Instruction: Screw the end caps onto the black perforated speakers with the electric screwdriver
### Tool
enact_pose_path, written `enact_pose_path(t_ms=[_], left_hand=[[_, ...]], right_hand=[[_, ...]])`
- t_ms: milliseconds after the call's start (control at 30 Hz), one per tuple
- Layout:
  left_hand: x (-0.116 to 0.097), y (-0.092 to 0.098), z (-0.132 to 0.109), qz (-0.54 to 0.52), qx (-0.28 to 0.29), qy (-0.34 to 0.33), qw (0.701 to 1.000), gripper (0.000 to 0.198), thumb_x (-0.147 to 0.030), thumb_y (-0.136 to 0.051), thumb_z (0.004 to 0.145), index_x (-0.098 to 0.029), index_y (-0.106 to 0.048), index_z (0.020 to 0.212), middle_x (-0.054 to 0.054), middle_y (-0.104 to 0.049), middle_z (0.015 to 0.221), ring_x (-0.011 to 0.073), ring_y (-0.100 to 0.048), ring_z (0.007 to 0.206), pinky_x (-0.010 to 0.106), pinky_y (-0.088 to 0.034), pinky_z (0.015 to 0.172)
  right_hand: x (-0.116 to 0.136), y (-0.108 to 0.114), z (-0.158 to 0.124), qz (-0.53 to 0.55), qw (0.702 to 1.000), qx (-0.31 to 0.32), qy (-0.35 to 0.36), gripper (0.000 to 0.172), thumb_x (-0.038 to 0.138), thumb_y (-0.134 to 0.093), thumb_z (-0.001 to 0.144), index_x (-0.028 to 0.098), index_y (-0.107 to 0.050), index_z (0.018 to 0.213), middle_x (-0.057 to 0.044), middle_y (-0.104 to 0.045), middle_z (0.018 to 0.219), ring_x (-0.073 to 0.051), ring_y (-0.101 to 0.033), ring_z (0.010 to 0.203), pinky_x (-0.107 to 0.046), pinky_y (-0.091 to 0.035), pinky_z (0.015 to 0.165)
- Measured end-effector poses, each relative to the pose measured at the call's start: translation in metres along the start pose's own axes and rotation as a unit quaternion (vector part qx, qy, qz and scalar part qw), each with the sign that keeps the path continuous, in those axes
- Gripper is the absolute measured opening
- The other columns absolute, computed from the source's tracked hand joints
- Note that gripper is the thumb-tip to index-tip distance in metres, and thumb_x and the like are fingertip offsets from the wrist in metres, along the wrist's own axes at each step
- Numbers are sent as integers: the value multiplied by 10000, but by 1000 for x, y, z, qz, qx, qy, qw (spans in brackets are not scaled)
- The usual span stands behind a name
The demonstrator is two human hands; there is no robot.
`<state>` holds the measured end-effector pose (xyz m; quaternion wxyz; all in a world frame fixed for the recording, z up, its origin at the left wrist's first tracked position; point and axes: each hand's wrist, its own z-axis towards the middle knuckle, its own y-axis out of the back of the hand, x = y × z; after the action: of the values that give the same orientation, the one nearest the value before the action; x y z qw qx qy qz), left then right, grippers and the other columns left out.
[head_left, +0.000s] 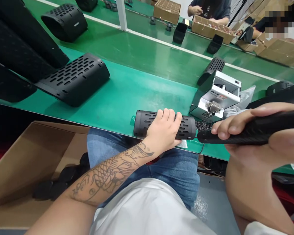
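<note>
A black shell with slotted holes (142, 122) lies at the table's front edge, slotted side up. My left hand (163, 125) is closed over its middle, fingers across the slots and thumb on the near side. At the right, my right hand (242, 125) wraps round a long black object (257, 129), whose exact kind I cannot make out. Its narrow end points left and is close to the shell's right end; contact is unclear. Just behind that end lies a patch of small dark, glinting bits (204, 125), perhaps screws.
A white-and-grey metal machine (218, 94) stands behind my right hand, with clear plastic beside it. Another slotted shell (80, 78) and large black pieces (22, 42) occupy the left. An open cardboard box (39, 143) sits below the table. Across the green surface a person (210, 9) sits behind cartons.
</note>
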<state>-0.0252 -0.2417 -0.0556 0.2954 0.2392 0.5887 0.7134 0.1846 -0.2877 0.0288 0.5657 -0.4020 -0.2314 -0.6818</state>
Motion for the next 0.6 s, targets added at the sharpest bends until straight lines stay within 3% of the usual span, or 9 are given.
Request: enact_pose_path(t_ms=[100,333,600], left_hand=[[1,0,0,-13,3,-4,1000,1050,-674,-863,1003,-12,-541,1752,326,-675,1575,510,-589,1448,603,-372,1277],[2,6,2,-28,19,-9,999,1016,-645,-856,1014,5,-548,1731,310,-686,1531,491,-597,1404,591,-387,1259],[2,7,3,-25,16,-12,999,1032,-652,-867,1012,30,-549,1718,315,-693,1505,492,-601,1405,591,-371,1259]], right_hand=[[-6,-7,-3,32,999,41,8,348,592,-1021,861,283,-914,981,-3,-747,611,-240,-656,410,-439,-651,442],[-9,-13,-5,57,994,87,-24,310,465,-1055,822,215,-892,904,-35,-766,639,-246,-675,423,-446,-659,463],[-14,-14,0,71,990,114,-36,289,445,-1038,828,210,-903,932,-25,-759,635,-223,-684,427,-403,-664,476]])
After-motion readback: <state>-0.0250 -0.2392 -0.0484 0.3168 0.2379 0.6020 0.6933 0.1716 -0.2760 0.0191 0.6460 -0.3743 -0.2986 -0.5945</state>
